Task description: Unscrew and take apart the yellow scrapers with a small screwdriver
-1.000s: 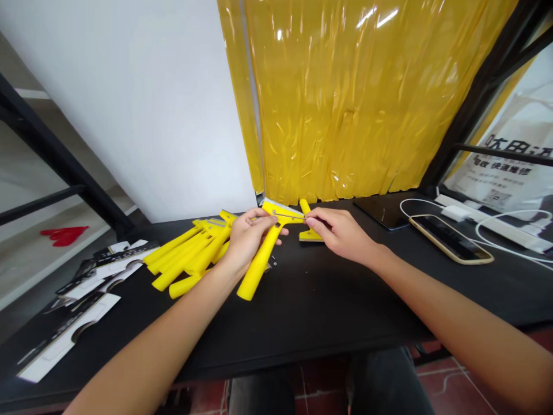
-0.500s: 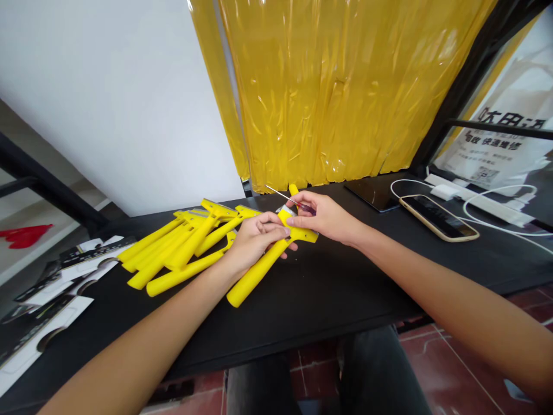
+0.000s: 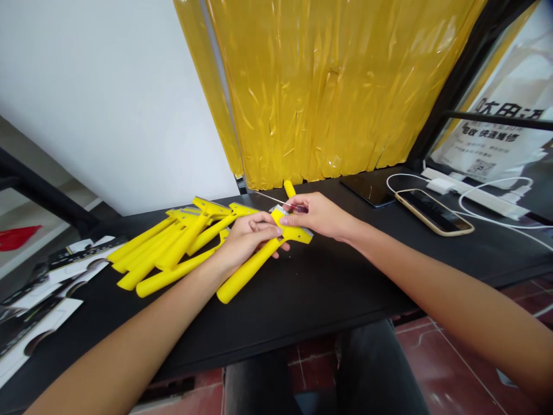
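Note:
My left hand (image 3: 248, 237) is closed around the neck of a yellow scraper (image 3: 246, 274), whose handle slants down toward the table's front. The scraper's wide head lies between both hands, with its thin edge facing up and right. A screwdriver (image 3: 298, 208) with a dark red handle is gripped in my right hand (image 3: 322, 216); its thin metal shaft points up and left, off the scraper. The right thumb also rests against the scraper head. Left of my left hand lies a pile of similar yellow scrapers (image 3: 177, 248), partly overlapping.
Another yellow handle (image 3: 289, 188) pokes out behind my right hand. Black-and-white card packaging (image 3: 47, 334) lies at the left. On the right are a phone (image 3: 434, 212), a dark flat tablet-like panel (image 3: 367, 189), and a white power strip (image 3: 484, 199) with cables. A yellow plastic curtain (image 3: 328, 86) hangs behind.
The screwdriver's shaft has tilted to a flatter angle. Both hands keep their hold on the scraper. The whole view has shifted slightly.

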`<state>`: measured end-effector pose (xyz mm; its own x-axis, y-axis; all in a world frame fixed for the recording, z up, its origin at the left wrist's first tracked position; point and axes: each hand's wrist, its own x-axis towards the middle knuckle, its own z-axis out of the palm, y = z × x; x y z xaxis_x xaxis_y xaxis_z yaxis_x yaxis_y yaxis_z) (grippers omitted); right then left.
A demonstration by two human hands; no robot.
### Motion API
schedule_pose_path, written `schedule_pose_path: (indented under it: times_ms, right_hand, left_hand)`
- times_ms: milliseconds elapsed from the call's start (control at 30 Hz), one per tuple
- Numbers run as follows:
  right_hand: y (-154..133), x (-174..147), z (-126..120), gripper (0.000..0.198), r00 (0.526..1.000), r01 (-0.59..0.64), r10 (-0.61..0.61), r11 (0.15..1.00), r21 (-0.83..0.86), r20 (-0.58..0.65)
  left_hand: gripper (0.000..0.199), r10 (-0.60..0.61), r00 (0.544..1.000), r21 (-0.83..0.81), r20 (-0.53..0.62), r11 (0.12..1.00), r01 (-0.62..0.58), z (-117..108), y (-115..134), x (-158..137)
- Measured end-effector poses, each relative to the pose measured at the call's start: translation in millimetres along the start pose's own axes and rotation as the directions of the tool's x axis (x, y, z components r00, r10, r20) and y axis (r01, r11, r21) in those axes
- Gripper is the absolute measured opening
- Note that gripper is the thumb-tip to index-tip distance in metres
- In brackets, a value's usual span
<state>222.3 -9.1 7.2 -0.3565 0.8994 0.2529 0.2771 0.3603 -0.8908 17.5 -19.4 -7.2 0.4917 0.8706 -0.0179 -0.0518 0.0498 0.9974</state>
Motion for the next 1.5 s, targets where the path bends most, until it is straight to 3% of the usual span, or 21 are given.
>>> schedule_pose_path:
  times_ms: [100, 267, 400, 633, 900, 1067, 1200, 1333, 1500]
  right_hand:
    - [3, 0, 2, 0.033, 0.997, 0.06, -0.061, 0.997, -0.038, -0.037]
    - [2, -5, 7, 0.026, 0.956, 0.192, -0.245, 0.937, -0.293, -0.158]
    - [4, -8, 12, 0.015, 0.937, 0.263, -0.318, 0.914, -0.309, -0.143]
    - [12, -8, 14, 0.015, 0.904, 0.323, -0.412, 0.831, -0.453, -0.111]
    - [8, -10, 19, 0.018, 0.954, 0.182, -0.267, 0.879, -0.441, -0.139]
    - [3, -11, 18, 0.023, 0.961, 0.155, -0.229, 0.908, -0.39, -0.152]
    - [-4, -10, 3, 0.033, 0.932, 0.228, -0.313, 0.897, -0.378, -0.182]
    - [-8, -9, -9, 0.026, 0.912, 0.256, -0.362, 0.871, -0.42, -0.195]
    - [-14, -13, -8, 0.018, 0.892, 0.316, -0.402, 0.882, -0.348, -0.208]
  left_hand:
    - [0.03, -0.021, 0.998, -0.012, -0.06, 1.0, 0.02, 1, 3, 1]
    - [0.03, 0.034, 0.984, -0.015, -0.175, 0.999, -0.037, 3, 5, 0]
    - [0.031, 0.065, 0.971, -0.004, -0.231, 0.998, -0.068, 6, 5, -2]
    - [0.029, 0.098, 0.964, 0.064, -0.247, 0.994, -0.085, 13, 7, -7]
    - [0.027, 0.241, 0.952, 0.207, -0.188, 0.957, -0.202, 8, 1, -5]
    - [0.027, 0.128, 0.963, 0.108, -0.238, 0.989, -0.105, 5, 2, -3]
    - [0.026, 0.044, 0.956, -0.028, -0.291, 0.998, -0.054, -2, 7, 1]
    - [0.03, 0.035, 0.931, -0.071, -0.364, 0.995, -0.065, -10, 12, 4]
    - [0.031, 0.055, 0.92, -0.055, -0.388, 0.995, -0.083, -12, 13, 6]
